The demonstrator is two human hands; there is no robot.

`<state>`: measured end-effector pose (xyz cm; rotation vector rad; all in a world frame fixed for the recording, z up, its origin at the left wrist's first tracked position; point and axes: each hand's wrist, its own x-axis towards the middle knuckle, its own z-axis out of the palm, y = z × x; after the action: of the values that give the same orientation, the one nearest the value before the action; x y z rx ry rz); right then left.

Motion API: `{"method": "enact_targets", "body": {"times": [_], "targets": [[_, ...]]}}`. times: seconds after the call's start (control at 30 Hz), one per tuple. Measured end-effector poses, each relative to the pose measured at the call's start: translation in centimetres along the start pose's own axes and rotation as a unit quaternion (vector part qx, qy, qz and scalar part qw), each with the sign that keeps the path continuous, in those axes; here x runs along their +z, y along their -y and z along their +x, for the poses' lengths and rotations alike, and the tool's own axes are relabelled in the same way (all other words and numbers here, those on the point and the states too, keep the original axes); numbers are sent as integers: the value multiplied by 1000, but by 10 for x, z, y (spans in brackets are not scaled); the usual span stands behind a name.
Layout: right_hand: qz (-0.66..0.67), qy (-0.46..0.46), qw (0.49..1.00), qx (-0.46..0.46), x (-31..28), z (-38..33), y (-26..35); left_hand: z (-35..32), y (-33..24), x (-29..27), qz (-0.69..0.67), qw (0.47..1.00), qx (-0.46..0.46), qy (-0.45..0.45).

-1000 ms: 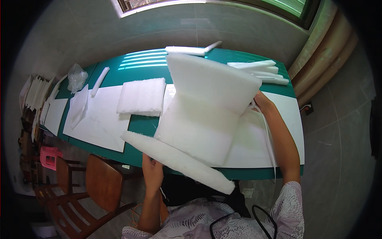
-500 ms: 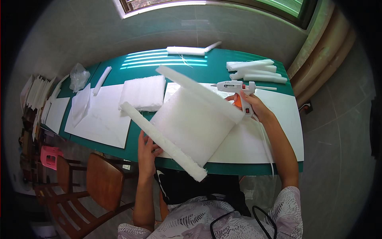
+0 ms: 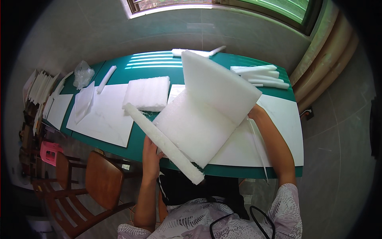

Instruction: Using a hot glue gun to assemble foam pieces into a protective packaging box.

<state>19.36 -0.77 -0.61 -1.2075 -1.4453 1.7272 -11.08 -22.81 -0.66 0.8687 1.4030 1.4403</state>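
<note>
White foam piece (image 3: 203,119) over green table (image 3: 137,139), left hand (image 3: 151,153) grip closed on its lower edge, right hand (image 3: 254,112) grip hidden behind it

Foam assembly (image 3: 199,127) now tipped up again, upper slab (image 3: 221,85) raised toward window, hiding glue gun and right hand; left hand (image 3: 151,153) at lower strip (image 3: 163,143).

Short patterned sleeves, blk cable

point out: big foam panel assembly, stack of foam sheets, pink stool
foam panel assembly (image 3: 195,127), head view, on the flat middle panel.
stack of foam sheets (image 3: 146,93), head view, on the top sheet's centre.
pink stool (image 3: 51,152), head view, on its seat at the left edge.
</note>
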Motion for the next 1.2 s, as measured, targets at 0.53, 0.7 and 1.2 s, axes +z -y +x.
{"method": "enact_targets", "body": {"times": [0.53,0.7,1.2], "targets": [[74,-9,997,-34,19,-18,-1,9,5,-20,-77,997,-2,-10],[9,7,997,-72,-5,-26,-24,12,11,-29,-186,981,-46,16],[213,-117,967,-72,-24,-104,-33,73,-14,26,-77,979,-47,183]]}}
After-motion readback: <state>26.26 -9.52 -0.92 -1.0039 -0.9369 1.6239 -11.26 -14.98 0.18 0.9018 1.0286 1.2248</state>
